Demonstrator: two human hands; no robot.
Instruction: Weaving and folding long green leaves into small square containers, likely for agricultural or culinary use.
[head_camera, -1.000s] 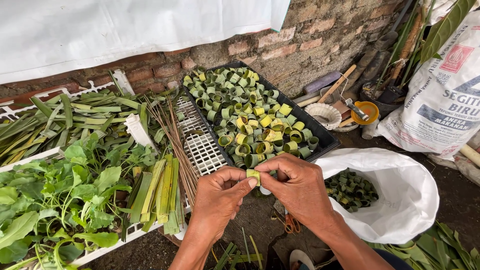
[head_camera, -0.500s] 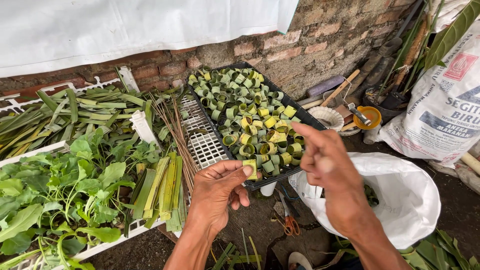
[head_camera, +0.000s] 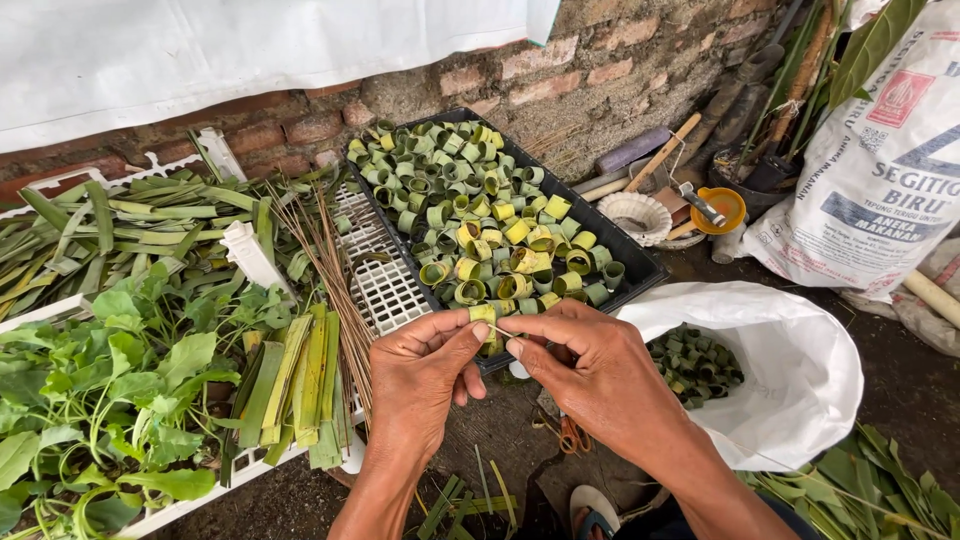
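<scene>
My left hand (head_camera: 418, 375) and my right hand (head_camera: 590, 370) meet in the lower middle, pinching a small rolled yellow-green leaf ring (head_camera: 483, 316) between thumbs and fingertips. A thin pale stick (head_camera: 500, 331) runs between the fingers of both hands. Just beyond them stands a black tray (head_camera: 640, 262) filled with several rolled leaf rings (head_camera: 470, 215). Thin brown sticks (head_camera: 335, 270) lie in a bundle over a white grid crate (head_camera: 385, 285) to the left of the tray.
Cut leaf strips (head_camera: 295, 385) and leafy greens (head_camera: 100, 400) fill white crates at left. A white bag (head_camera: 800, 370) at right holds more leaf rings (head_camera: 695, 362). Behind are a brick wall (head_camera: 600, 80), a printed sack (head_camera: 880, 170), an orange bowl (head_camera: 722, 210) and scissors (head_camera: 570, 437) on the ground.
My right hand, lifted over the tray half a second ago, has come back down to my left hand; both now pinch the leaf ring again.
</scene>
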